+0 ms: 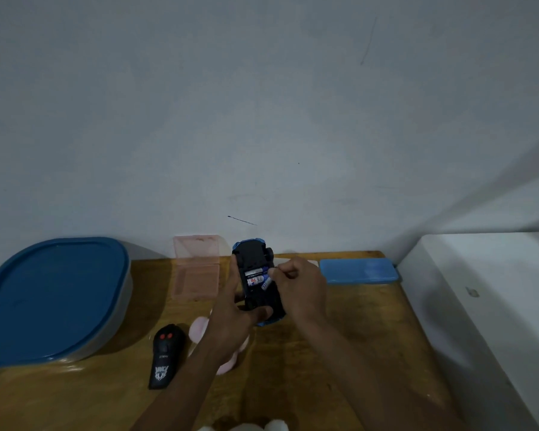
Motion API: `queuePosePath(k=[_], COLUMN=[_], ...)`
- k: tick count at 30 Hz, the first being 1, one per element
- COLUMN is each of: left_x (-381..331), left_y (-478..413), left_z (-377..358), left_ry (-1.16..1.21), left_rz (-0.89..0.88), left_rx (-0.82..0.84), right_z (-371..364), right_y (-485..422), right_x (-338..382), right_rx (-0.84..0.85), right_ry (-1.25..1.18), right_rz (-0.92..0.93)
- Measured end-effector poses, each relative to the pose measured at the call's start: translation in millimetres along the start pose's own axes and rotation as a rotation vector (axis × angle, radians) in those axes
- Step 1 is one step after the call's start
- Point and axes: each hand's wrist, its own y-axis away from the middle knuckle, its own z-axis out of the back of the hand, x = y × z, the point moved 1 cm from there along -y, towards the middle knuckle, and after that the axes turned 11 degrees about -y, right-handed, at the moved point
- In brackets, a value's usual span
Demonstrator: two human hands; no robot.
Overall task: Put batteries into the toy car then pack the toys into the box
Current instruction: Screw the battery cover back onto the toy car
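A blue toy car is held upside down above the table, its black underside facing me. My left hand grips it from the left and below. Two batteries lie in the open compartment. My right hand pinches a third battery tilted at the compartment's right edge. A black remote control lies on the table at the lower left. A pink plush toy sits partly hidden under my left forearm. The box, a large container with a blue lid, stands at the left.
An open clear pink case stands against the wall behind the car. A blue flat case lies at the table's back right. A white plush peeks in at the bottom edge. A white surface borders the wooden table on the right.
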Motion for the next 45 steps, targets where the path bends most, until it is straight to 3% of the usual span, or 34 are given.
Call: queuePosePath(k=[8, 16, 19, 29, 45], left_x=[6.2, 9.6, 9.4, 13.5, -14.2], left_y=[-0.8, 3.9, 7.1, 6.0, 42.7], left_z=[7.8, 14.1, 15.2, 10.3, -4.6], left_ry=[-0.036, -0.076, -0.07, -0.041, 0.082], left_rz=[0.039, 0.029, 0.019, 0.033, 0.036], left_rx=[0.01, 0.072, 0.123, 0.186, 0.237], right_z=[-13.1, -2.3, 3.2, 6.5, 45.7], right_y=[13.6, -2.6, -11.0, -11.4, 25.7], right_x=[-4.5, -6.1, -7.9, -11.6, -10.8], right_rx=[0.057, 0.16, 0.216, 0.236, 0.253], right_ry=[0.111, -0.272, -0.28, -0.077, -0.171], right_rz=[0.048, -0.466, -0.566, -0.408, -0.333])
